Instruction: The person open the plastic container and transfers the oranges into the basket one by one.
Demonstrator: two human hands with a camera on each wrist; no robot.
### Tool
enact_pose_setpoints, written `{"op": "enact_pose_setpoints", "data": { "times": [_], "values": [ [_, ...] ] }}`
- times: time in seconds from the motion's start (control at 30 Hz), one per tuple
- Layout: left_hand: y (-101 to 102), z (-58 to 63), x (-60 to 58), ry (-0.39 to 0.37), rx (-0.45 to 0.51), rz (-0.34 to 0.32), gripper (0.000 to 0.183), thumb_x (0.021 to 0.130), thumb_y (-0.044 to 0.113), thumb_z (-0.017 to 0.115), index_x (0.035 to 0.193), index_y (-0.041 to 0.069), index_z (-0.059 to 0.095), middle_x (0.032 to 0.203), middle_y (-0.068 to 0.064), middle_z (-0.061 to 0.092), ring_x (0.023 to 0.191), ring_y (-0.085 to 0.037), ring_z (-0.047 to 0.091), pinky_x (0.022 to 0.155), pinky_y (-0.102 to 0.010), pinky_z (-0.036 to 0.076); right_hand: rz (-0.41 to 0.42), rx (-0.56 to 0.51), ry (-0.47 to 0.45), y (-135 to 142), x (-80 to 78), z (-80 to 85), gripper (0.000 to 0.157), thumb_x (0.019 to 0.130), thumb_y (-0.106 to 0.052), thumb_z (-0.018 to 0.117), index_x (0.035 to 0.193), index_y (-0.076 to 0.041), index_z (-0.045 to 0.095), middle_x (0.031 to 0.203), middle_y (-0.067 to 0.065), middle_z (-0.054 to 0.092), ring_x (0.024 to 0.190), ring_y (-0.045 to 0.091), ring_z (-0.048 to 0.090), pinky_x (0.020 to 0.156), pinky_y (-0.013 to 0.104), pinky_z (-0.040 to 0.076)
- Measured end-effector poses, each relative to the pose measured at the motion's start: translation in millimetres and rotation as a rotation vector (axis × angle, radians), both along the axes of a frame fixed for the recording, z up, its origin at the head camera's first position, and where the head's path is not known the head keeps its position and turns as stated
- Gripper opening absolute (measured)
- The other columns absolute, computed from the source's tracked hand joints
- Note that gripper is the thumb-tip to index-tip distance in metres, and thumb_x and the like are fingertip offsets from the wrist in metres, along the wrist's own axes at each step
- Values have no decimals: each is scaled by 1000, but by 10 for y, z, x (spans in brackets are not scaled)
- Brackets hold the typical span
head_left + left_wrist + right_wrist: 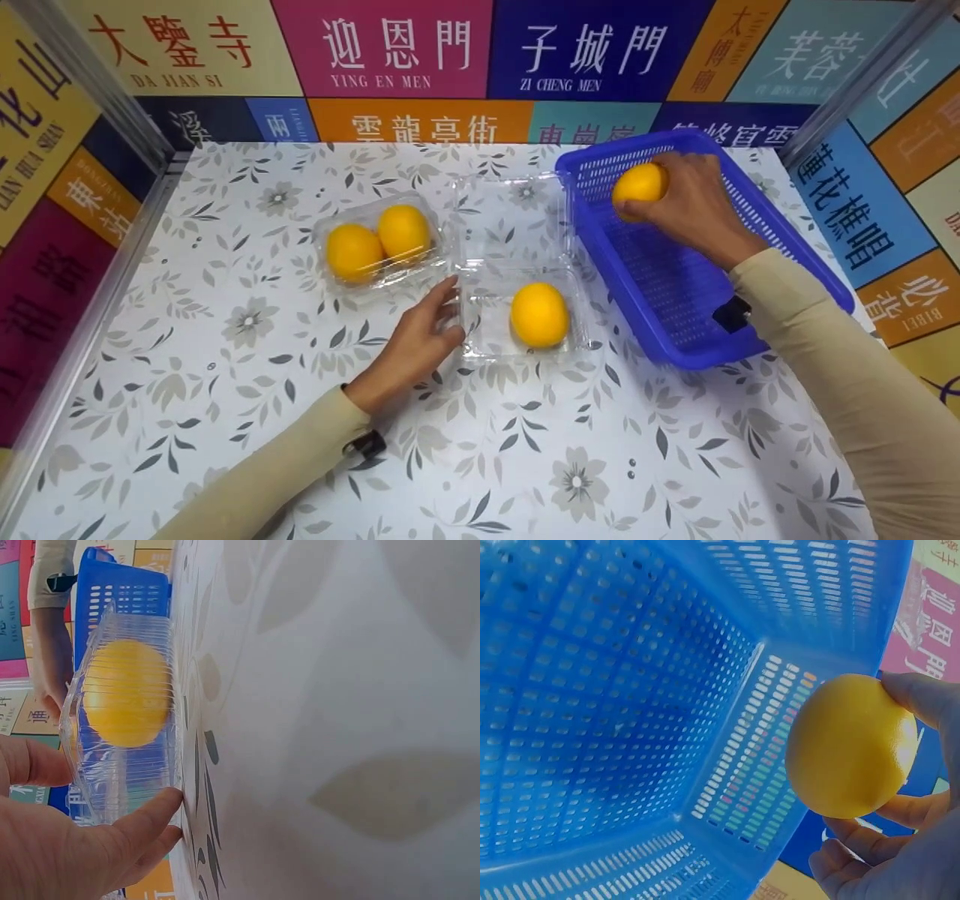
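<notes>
My right hand [694,199] holds an orange [640,192] over the far end of the blue plastic basket [652,315]. In the right wrist view, thumb and fingers grip the orange [851,746] from one side, above the basket's holed end wall. An unlidded clear plastic clamshell box [487,341] lies left of the basket, its lid [510,217] folded back. One orange [539,315] sits in its right half. My left hand [416,345] is at the box's left edge, fingers extended, thumb apart; the left wrist view has its fingertips right beside the clear wall.
Behind my left hand, a second clear box [375,281] holds two oranges, one left [354,253] and one right [404,233]. A white cloth with leaf patterns [247,450] covers the table. Printed panels [382,45] stand along the back and both sides.
</notes>
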State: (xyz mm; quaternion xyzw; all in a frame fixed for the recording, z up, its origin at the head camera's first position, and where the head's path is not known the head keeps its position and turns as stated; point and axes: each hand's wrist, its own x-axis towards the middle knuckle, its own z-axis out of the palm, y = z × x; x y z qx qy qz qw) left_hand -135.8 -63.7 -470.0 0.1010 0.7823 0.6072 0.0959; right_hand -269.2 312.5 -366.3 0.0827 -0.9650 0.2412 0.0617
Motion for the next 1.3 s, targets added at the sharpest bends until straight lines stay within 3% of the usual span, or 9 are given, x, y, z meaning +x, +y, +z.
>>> {"op": "enact_pose_setpoints", "data": {
  "times": [0.17, 0.43, 0.77, 1.0, 1.3],
  "values": [
    [7, -18, -2, -30, 27, 6, 81, 93, -4, 61, 169, -4, 33, 165, -28, 48, 148, -44, 54, 123, -51, 46, -8, 11, -11, 94, -59, -37, 79, 92, -44, 86, 141, 12, 61, 131, 33, 66, 128, 52, 44, 99, 61, 38],
    [8, -7, 9, -39, 26, 3, 82, 94, -4, 61, 170, -3, 32, 166, -27, 47, 149, -43, 54, 124, -50, 45, -5, 40, -10, 256, -111, -147, 73, 90, -39, 87, 133, 16, 63, 122, 37, 67, 116, 54, 50, 106, 63, 31],
    [-8, -6, 20, -47, 37, -2, 81, 96, -3, 61, 171, -2, 31, 168, -26, 45, 151, -42, 52, 126, -51, 42, -5, 87, -56, 296, -155, -216, 71, 91, -40, 86, 131, 15, 63, 116, 35, 66, 116, 53, 47, 97, 61, 35],
    [-5, -7, 3, -5, -11, 2, 81, 93, -3, 60, 170, -4, 33, 164, -29, 49, 147, -44, 56, 123, -52, 45, -19, 104, -82, 330, -159, -239, 68, 90, -39, 85, 125, 14, 62, 110, 35, 63, 118, 58, 44, 94, 62, 36],
    [-11, -12, 3, -8, 0, 1, 82, 93, -3, 60, 170, -5, 32, 164, -29, 49, 147, -44, 55, 124, -52, 44, -28, 138, -123, 383, -170, -262, 73, 92, -40, 84, 131, 16, 59, 117, 39, 62, 116, 58, 41, 93, 65, 38]
  ]
}}
